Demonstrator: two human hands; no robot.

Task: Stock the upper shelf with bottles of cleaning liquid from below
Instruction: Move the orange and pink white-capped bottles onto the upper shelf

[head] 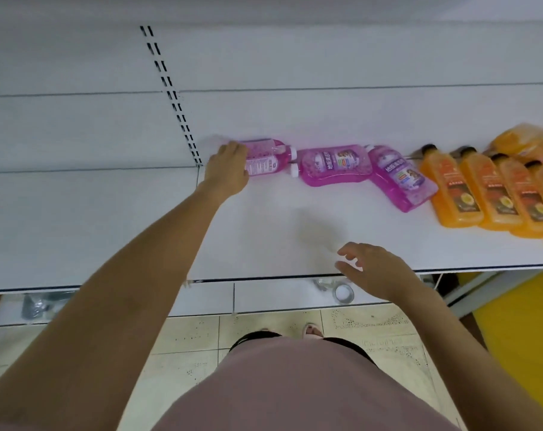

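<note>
At rear edge of upper shelf [264,231], adj. to slotted upright [183,119], left hand [229,169] was curled over base end of leftmost pink bottle [267,158]. That bottle appeared to lie on its side, white cap pointing toward shelf's right end. Over front edge hovered right hand [379,269], fingers spread and slack, holding nothing. Next along lay second pink bottle [332,164], cap-to-cap w/ the first, caps touching or nearly so. Against it, at an angle, lay third pink bottle [400,178]. Toward right end sat orange bottles [469,191] in a row, w/ orange pouch [525,141] behind.

Risks noted:
1. Any push along rear edge would prob. pass through the caps and shunt the other pink btls into the orange row.
2. Btls on their sides could roll to front edge; no lip seen there to stop a drop.
3. Cap tightness couldn't be judged; if loose, sideways storage could leak.
4. Grip was at base end only, so a lift could swing the neck into its neighbour. The free hand was well apart, so no backup.
</note>
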